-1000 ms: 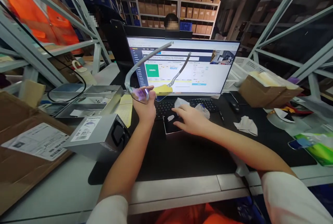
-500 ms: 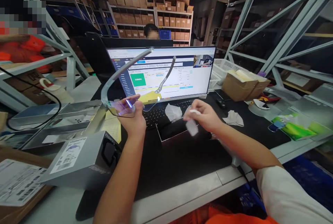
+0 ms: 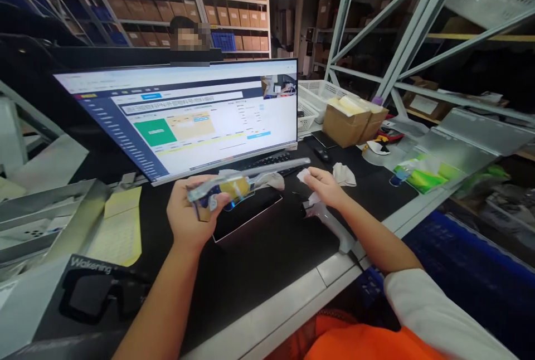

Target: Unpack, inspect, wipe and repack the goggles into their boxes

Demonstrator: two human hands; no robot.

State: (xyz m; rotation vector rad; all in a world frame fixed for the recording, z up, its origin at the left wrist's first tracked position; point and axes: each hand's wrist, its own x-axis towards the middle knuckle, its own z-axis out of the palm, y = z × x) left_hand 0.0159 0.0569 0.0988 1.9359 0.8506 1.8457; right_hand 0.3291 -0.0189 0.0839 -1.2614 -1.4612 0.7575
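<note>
My left hand [image 3: 193,212] is closed around one end of a pair of clear-framed glasses [image 3: 276,168], whose temple arm stretches right over the desk. Yellow and blue show in the lens area. My right hand [image 3: 326,186] pinches a small white tissue [image 3: 304,175] near the arm's far tip, apart from it. Beneath the glasses lies a flat dark panel with a light edge [image 3: 248,218]. A grey-white barcode scanner [image 3: 332,227] rests below my right hand. To the right of that hand sits a crumpled white tissue [image 3: 344,174].
A lit monitor [image 3: 200,126] and keyboard stand behind my hands, with a mouse [image 3: 321,154] at right. Yellow label sheets [image 3: 121,226] and a grey glasses box [image 3: 87,304] lie left. At right are a cardboard box [image 3: 345,123] and a green packet [image 3: 430,176].
My view has swung right. The glasses have turned from temples pointing up to lying nearly level, pointing right. My right hand, still pinching the tissue, is now by the temple tip.
</note>
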